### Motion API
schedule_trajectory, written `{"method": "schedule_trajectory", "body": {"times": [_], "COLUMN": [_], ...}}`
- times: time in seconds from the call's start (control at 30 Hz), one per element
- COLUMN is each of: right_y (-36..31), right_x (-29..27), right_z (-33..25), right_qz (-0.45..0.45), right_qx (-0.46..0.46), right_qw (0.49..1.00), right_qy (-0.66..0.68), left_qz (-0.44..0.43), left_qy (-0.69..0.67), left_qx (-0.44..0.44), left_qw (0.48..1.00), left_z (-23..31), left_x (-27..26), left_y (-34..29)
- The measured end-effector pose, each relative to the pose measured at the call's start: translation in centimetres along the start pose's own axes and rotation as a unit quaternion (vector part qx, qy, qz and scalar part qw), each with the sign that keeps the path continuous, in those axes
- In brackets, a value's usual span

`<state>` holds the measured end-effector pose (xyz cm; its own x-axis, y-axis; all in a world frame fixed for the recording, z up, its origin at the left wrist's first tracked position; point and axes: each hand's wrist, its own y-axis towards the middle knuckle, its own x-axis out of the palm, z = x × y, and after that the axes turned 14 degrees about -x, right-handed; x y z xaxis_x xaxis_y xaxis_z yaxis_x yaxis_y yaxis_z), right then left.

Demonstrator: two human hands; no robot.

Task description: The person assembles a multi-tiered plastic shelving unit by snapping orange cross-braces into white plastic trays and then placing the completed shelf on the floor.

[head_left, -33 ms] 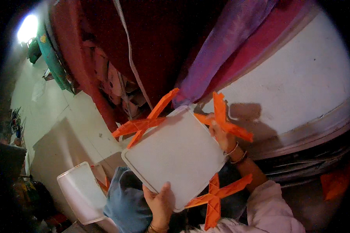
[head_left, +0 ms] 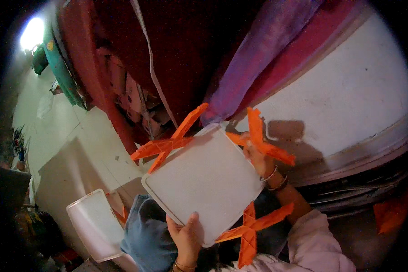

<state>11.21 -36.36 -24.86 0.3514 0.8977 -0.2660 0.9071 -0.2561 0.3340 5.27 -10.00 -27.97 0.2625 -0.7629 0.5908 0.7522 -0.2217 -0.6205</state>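
A small plastic stool with a square white top (head_left: 201, 181) and orange crossed legs tilts in front of me. One X-shaped leg piece (head_left: 170, 145) sticks out at its far left edge, another (head_left: 249, 226) at its near right edge. My left hand (head_left: 186, 235) grips the near corner, thumb on the white surface and fingers underneath, hidden. At the right edge, my right hand (head_left: 258, 158) is closed around the stool's side by a third orange leg piece (head_left: 263, 138). Part of that hand's grip is hidden behind the orange plastic.
A similar white panel (head_left: 95, 226) with an orange part stands on the pale floor at left. Blue cloth (head_left: 147, 231) lies between it and my left hand. Dark red cloth (head_left: 181, 54) and a purple cloth (head_left: 263, 54) hang ahead. A white surface (head_left: 349, 90) lies at right.
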Motion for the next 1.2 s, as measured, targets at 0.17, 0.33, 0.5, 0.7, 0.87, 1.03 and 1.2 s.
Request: {"method": "schedule_trajectory", "body": {"times": [0.17,0.33,0.5,0.7,0.87,1.03,1.2], "right_y": [3.6,2.1,-5.5,-14.4,-19.3,-16.7,-14.9], "right_x": [1.5,-2.5,-9.2,-9.6,-12.3,-6.0,-0.1], "right_z": [1.5,1.8,4.1,-3.7,-4.7,-16.9,-18.8], "right_qz": [-0.018,0.013,0.064,0.122,0.054,-0.377,-0.573], "right_qx": [-0.056,-0.085,-0.098,-0.095,0.114,0.049,-0.015], "right_qw": [0.998,0.992,0.989,0.935,0.963,0.895,0.819], "right_qy": [-0.038,-0.089,-0.090,-0.320,-0.239,-0.236,0.034], "left_qz": [0.026,0.043,0.015,0.556,0.201,0.121,0.121], "left_qy": [-0.010,0.073,0.296,0.335,-0.196,-0.244,-0.248], "left_qx": [-0.015,0.033,0.235,0.191,0.027,0.136,0.219], "left_qw": [0.999,0.996,0.926,0.736,0.959,0.953,0.936], "left_z": [-0.6,-3.4,3.2,11.6,6.6,6.5,13.7], "left_x": [-1.1,1.8,-2.7,-24.7,-35.8,-37.8,-31.0], "left_y": [0.9,1.4,-4.9,-5.0,-3.4,3.0,-5.0]}}
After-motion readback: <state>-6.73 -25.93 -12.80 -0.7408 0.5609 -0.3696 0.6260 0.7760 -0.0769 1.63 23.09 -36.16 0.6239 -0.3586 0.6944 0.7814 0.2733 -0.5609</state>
